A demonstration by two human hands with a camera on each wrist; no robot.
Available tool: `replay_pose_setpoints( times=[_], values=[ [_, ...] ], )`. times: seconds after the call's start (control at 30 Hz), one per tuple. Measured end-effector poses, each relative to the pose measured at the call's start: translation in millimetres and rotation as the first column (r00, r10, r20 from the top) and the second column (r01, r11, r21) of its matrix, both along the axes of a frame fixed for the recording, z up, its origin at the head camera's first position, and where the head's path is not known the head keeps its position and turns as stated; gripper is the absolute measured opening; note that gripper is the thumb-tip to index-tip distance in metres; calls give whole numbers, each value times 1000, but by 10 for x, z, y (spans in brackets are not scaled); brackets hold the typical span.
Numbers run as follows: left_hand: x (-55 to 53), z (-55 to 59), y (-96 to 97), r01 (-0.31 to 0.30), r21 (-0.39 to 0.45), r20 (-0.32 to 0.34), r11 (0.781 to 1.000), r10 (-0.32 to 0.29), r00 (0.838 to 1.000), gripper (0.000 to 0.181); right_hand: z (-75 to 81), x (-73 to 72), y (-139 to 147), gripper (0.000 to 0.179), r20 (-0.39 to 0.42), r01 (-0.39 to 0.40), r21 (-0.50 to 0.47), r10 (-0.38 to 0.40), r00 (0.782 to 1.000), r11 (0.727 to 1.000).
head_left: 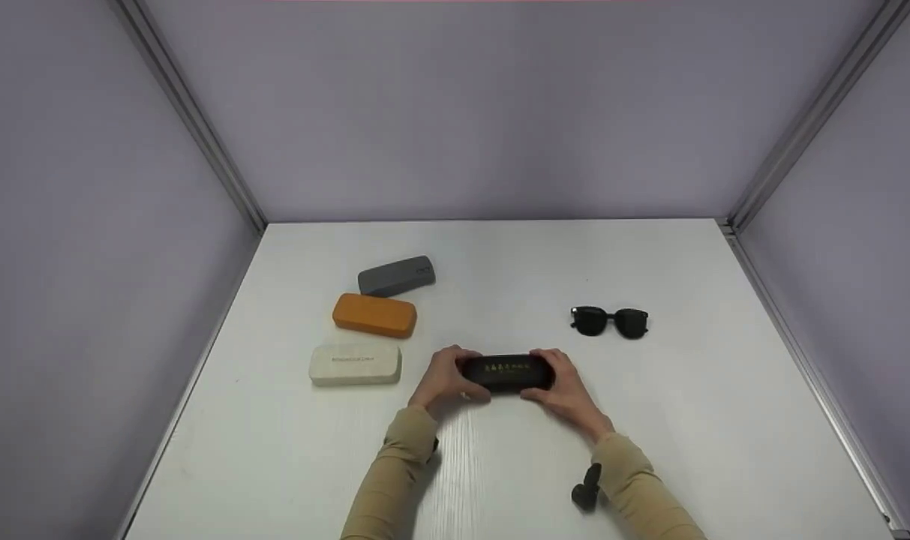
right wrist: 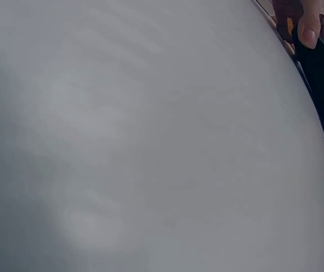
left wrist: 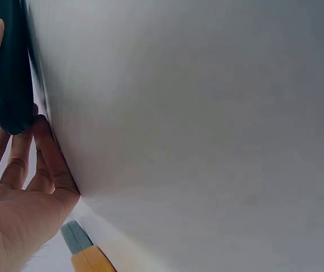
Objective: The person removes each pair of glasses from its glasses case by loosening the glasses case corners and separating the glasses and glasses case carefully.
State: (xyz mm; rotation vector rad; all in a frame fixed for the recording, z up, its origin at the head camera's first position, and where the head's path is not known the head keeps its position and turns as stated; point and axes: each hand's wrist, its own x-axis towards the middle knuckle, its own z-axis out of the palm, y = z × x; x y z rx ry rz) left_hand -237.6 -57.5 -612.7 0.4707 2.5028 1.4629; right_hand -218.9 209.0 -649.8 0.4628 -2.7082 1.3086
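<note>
Both hands grip a black glasses case [head_left: 508, 373] with gold lettering, one at each end, low over the white table. My left hand [head_left: 448, 379] has its thumb on the near side and fingers round the left end. On the right end, my right hand [head_left: 569, 391] holds it the same way, thumb in front. The case [left wrist: 8, 79] fills the upper left corner of the left wrist view, fingers beneath its end. In the right wrist view the case [right wrist: 322, 73] shows at the right edge with a thumb pressed on it.
Left of the hands lie a cream glasses case [head_left: 355, 365], an orange case [head_left: 375, 315] and a grey case [head_left: 397, 277], one behind another. Black sunglasses [head_left: 611, 322] lie to the right, farther back. Pale panels [head_left: 492, 112] enclose the table's [head_left: 725, 450] back and sides.
</note>
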Motion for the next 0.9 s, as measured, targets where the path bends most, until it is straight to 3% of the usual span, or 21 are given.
replay_pose_setpoints(
  times=[0.47,0.9],
  values=[
    [-10,-5,-6,-7,-49,28,999,8,1000,63,40,25,-15,73,29,5,3,-5,1000,1000],
    [-28,-29,-31,-25,-1,57,1000,25,998,62,38,23,-23,73,27,7,16,-7,1000,1000]
  ],
)
